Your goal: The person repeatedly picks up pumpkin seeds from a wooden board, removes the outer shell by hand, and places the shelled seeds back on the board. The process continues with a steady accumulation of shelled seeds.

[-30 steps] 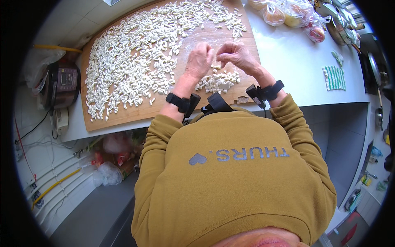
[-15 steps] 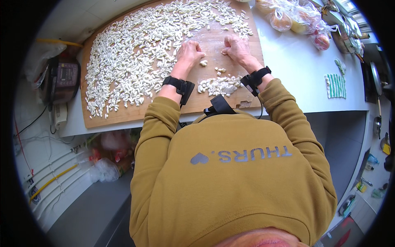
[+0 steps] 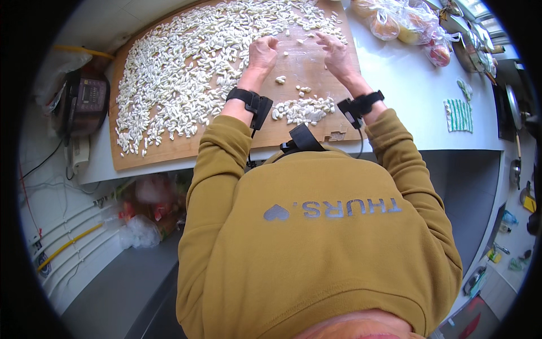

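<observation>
Many small white dough pieces [image 3: 164, 85] cover most of the wooden board [image 3: 130, 164]; a loose cluster of similar pieces [image 3: 302, 110] lies near its front right, with a few singles above it. My left hand [image 3: 263, 55] is closed at the upper middle, beside the spread pieces; what its fingertips hold, if anything, is hidden. My right hand [image 3: 337, 56] is curled at the upper right of the board, over a barer patch with a whitish, filmy look; its fingertips are too small to show what they hold. Both wrists wear black strapped devices.
A dark cooker [image 3: 90, 104] stands left of the board. On the white counter [image 3: 406, 113] at right are plastic bags of produce [image 3: 412, 28], a green-striped cloth [image 3: 458, 116] and pots [image 3: 477, 53]. Bags [image 3: 144, 229] lie under the counter at lower left, near wall pipes.
Both hands have moved forward, up the board, and farther apart than a second ago. A few loose pieces now show between them and the front cluster.
</observation>
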Available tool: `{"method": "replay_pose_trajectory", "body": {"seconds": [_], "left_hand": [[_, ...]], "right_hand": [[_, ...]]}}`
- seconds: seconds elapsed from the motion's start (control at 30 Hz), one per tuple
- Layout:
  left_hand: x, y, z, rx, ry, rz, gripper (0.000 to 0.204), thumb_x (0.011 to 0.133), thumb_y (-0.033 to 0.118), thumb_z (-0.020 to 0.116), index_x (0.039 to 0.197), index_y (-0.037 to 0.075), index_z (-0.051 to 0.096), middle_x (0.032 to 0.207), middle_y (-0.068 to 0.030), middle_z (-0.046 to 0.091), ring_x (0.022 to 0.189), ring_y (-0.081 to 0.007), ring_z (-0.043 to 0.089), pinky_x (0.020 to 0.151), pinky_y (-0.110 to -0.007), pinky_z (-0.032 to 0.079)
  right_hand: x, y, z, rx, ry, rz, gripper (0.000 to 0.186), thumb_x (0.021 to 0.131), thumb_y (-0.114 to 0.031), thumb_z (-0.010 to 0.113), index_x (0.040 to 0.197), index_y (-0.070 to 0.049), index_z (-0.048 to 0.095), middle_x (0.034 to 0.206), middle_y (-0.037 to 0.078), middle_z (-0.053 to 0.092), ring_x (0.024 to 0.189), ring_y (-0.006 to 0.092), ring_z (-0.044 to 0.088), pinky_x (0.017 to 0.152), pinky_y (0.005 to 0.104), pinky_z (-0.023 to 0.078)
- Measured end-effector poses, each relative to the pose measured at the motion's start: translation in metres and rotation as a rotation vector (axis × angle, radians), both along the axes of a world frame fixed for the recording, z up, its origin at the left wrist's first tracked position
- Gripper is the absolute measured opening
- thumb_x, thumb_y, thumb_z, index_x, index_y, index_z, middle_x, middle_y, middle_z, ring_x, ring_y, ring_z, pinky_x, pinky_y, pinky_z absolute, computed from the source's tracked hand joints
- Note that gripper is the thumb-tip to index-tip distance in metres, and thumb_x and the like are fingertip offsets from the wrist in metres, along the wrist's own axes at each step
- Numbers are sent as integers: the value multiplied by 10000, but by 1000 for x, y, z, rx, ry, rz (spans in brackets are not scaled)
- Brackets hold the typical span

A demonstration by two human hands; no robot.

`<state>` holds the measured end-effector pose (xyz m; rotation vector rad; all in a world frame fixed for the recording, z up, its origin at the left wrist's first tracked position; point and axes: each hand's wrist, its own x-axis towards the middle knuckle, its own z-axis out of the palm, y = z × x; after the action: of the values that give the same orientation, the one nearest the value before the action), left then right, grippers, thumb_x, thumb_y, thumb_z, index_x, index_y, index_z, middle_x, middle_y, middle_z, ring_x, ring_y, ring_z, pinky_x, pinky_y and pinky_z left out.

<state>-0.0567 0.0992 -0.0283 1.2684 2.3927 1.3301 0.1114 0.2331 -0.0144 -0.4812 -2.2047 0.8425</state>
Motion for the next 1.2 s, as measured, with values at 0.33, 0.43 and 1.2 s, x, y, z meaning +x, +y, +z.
{"method": "replay_pose_trajectory", "body": {"seconds": [0.33, 0.43, 1.2], "left_hand": [[91, -92, 188, 430, 189, -510, 302, 739, -194, 409, 814, -34, 653, 852, -122, 685, 852, -229, 675, 782, -313, 526], [124, -123, 267, 508, 450, -869, 259, 757, -154, 437, 839, -22, 644, 851, -117, 679, 832, -226, 666, 753, -313, 522], [112, -37, 81, 82, -91, -300, 177, 775, 6, 673, 951, -6, 685, 830, -81, 652, 743, -151, 626, 678, -257, 514]], "right_hand": [[59, -45, 16, -240, -435, 318, 189, 819, -127, 594, 961, -8, 630, 891, 183, 653, 830, 311, 639, 736, 372, 502], [50, -48, 16, -63, -482, 338, 164, 794, -121, 619, 925, -23, 627, 879, 161, 644, 830, 309, 628, 744, 372, 497], [59, -34, 52, -1297, -110, 461, 100, 829, -71, 680, 884, -15, 618, 792, 44, 637, 684, 127, 634, 651, 246, 530]]}}
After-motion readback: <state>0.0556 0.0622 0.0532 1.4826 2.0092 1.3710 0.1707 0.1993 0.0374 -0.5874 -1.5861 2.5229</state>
